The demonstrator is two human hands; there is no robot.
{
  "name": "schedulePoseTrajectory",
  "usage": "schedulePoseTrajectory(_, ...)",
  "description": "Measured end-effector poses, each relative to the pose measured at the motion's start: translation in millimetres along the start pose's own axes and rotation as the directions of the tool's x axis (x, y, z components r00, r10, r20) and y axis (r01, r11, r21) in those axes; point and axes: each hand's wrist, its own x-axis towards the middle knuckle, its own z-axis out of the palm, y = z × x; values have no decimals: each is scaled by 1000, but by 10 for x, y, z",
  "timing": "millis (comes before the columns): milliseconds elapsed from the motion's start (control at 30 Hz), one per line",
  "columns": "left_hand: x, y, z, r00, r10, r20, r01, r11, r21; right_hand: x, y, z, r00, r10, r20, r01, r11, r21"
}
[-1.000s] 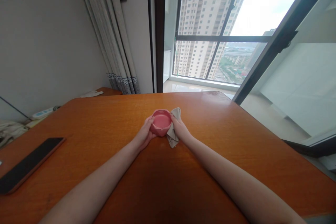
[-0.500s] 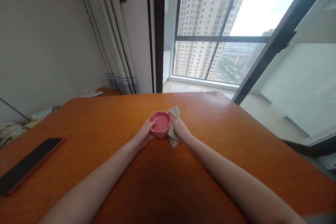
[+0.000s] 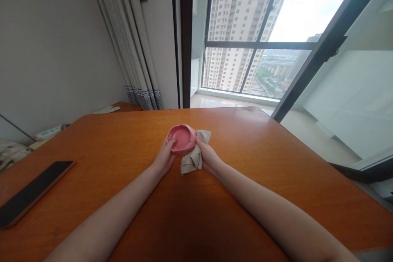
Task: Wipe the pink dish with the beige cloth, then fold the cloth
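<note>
Left grip [image 3: 166, 157] is pinching the pink bowl [image 3: 181, 136] by its rim, thumb poking inside, other fingers mostly hiding behind and under it. Right grip [image 3: 210, 157] is pressing a greyish cloth [image 3: 192, 162] against the bowl's right side, and most of those fingers are hiding too. Going biggest to smallest: the counter [image 3: 260, 151] is filling the lower half and running off the sides and bottom. A window [image 3: 258, 44] is taking up the back right, its top getting cropped, and a curtain [image 3: 123, 28] is hanging farther left, also losing its top. Some dark slab [image 3: 37, 190] is lying on the left, one end getting chopped off. The bowl is facing its opening at the camera, mid-counter; can't tell if it's touching down. The cloth is drooping beside and below it, partly hiding behind the right thumb.
</note>
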Motion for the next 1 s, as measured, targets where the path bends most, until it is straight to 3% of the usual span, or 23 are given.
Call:
schedulePoseTrajectory(67,2,19,-4,998,-56,19,55,997,54,36,-36,-36,998,-37,-54,36,999,-16)
schedulePoseTrajectory(167,-13,21,17,987,-142,-73,150,983,108,70,-67,-67,995,-26,-96,21,998,-55)
schedulePoseTrajectory(267,-31,7,49,986,-53,-160,65,995,69,40,-6,-36,998,18,-52,-21,999,-46)
schedulePoseTrajectory(367,-40,6,64,983,59,-173,-51,998,48,-5,82,5,1000,30,3,-30,1000,-6)
schedulePoseTrajectory(500,-36,14,48,988,15,-151,10,986,166,21,48,-26,997,4,-81,-3,1000,12)
schedulePoseTrajectory(600,-24,1,29,978,-22,-210,69,973,219,68,-32,-73,990,-4,-138,0,1000,-30)
schedulePoseTrajectory(667,-14,-9,22,974,32,-224,12,982,190,71,-36,-81,993,21,-119,-26,999,-37)
schedulePoseTrajectory(800,-7,-3,21,969,154,-192,-146,988,56,25,70,-57,997,69,44,-68,997,-34)
schedulePoseTrajectory(900,-27,-5,31,968,168,-184,-161,985,54,32,107,-64,993,74,96,-69,996,-50)
schedulePoseTrajectory(1000,-63,-50,47,981,129,-145,-109,985,134,91,49,-102,999,29,30,-28,999,-38)
